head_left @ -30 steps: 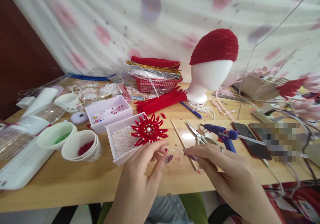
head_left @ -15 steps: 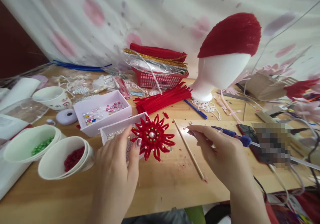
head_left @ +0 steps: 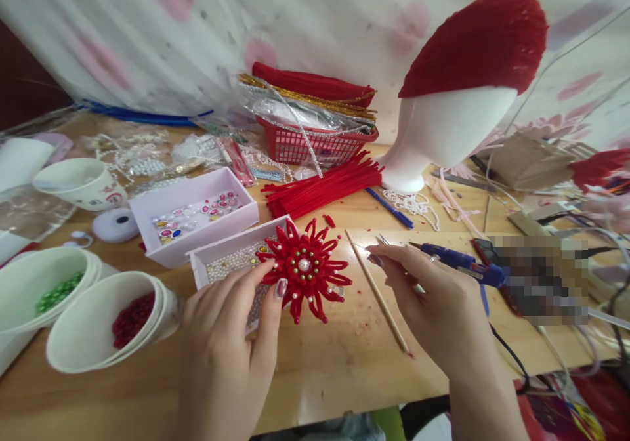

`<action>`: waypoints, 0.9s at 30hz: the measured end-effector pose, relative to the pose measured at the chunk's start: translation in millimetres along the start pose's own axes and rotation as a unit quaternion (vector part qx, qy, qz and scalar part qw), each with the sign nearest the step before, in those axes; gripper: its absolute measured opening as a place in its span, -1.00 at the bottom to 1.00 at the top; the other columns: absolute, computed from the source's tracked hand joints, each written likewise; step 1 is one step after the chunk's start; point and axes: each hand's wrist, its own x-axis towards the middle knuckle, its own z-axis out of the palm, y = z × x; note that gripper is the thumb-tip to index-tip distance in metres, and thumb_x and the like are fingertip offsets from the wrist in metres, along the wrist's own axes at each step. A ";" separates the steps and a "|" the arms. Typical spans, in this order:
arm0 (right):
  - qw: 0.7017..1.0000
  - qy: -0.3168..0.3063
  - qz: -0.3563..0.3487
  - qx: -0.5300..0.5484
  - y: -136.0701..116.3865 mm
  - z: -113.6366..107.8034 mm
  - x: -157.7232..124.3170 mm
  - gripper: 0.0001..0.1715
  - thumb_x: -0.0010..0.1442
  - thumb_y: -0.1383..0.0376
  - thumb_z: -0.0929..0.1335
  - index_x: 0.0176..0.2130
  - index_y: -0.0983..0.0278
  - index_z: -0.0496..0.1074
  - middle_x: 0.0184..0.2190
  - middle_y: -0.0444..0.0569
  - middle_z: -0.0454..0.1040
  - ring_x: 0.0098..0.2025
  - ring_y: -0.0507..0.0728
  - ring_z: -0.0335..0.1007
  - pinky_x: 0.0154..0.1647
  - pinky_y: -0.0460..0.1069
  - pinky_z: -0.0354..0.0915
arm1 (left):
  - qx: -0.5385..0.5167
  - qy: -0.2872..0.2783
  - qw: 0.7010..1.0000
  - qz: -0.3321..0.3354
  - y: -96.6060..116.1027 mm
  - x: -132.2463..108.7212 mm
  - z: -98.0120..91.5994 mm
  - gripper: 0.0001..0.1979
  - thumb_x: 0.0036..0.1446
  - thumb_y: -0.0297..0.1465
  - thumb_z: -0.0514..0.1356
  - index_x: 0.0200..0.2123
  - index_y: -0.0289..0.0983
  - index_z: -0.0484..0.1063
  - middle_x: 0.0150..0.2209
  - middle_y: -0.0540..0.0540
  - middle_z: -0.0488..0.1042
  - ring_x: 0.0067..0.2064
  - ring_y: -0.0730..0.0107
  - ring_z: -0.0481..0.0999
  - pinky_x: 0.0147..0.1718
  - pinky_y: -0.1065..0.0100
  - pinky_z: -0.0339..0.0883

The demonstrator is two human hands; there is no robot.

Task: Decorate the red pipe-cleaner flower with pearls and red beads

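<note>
My left hand [head_left: 236, 336] pinches the edge of a red fuzzy-stemmed flower [head_left: 325, 264] between thumb and fingers. Looped petals tipped with small beads surround its centre, where green beads ring a white pearl. Closed fingers of my right hand [head_left: 433, 303] hold what look like thin metal tweezers [head_left: 383, 239], their fine points sticking out past the fingertips, apart from the flower. Beyond that hand lies a blue glue gun [head_left: 462, 264]. Under the flower and my left hand, a white box [head_left: 197, 270] of pearls is partly hidden.
Paper cups hold red beads [head_left: 132, 319] and green beads [head_left: 59, 293] at left. A wooden stick [head_left: 378, 296] lies between my hands. Behind are red chenille stems [head_left: 319, 185], a red basket [head_left: 315, 146] and a white head form [head_left: 443, 132] with a red cap. Cables run along the right.
The view has shifted slightly. My left hand and the flower sit a little farther right and lower in view. More of the glue gun shows beyond my right hand. Both grips stay the same.
</note>
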 end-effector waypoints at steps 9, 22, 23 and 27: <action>1.000 0.003 0.006 0.005 -0.2 0.4 -5.2 -0.77 0.39 0.29 0.29 -0.12 0.16 0.55 -0.31 -0.11 0.68 -0.34 0.16 0.60 -0.37 -0.01 0.37 | -0.017 0.002 1.000 -0.006 -0.3 -1.4 -2.7 -0.77 0.37 -0.36 0.12 -0.03 -0.32 0.50 -0.10 -0.23 0.64 -0.07 0.17 0.57 -0.04 0.18 0.29; 0.996 0.037 0.063 0.048 -6.8 10.0 -18.4 -0.81 0.33 0.33 0.35 -0.14 0.17 0.58 -0.34 -0.11 0.68 -0.43 0.10 0.61 -0.43 -0.06 0.45 | -0.016 0.001 1.000 -0.008 0.0 -1.1 -1.5 -0.80 0.37 -0.35 0.13 -0.03 -0.26 0.48 -0.10 -0.20 0.65 -0.08 0.14 0.59 -0.05 0.14 0.34; 0.996 0.039 0.067 0.052 -7.6 10.1 -19.1 -0.81 0.33 0.33 0.35 -0.14 0.17 0.59 -0.36 -0.11 0.68 -0.45 0.09 0.60 -0.46 -0.07 0.45 | -0.017 0.002 1.000 -0.008 0.1 -1.0 -1.5 -0.80 0.37 -0.35 0.13 -0.03 -0.25 0.48 -0.11 -0.19 0.65 -0.08 0.14 0.59 -0.06 0.13 0.34; 0.993 0.051 0.079 0.072 -11.1 10.9 -20.8 -0.81 0.32 0.33 0.35 -0.15 0.17 0.59 -0.35 -0.12 0.67 -0.49 0.04 0.57 -0.53 -0.14 0.44 | -0.019 0.007 1.000 -0.009 0.0 -1.5 -1.3 -0.80 0.37 -0.35 0.13 -0.03 -0.26 0.48 -0.11 -0.20 0.65 -0.09 0.13 0.60 -0.07 0.12 0.34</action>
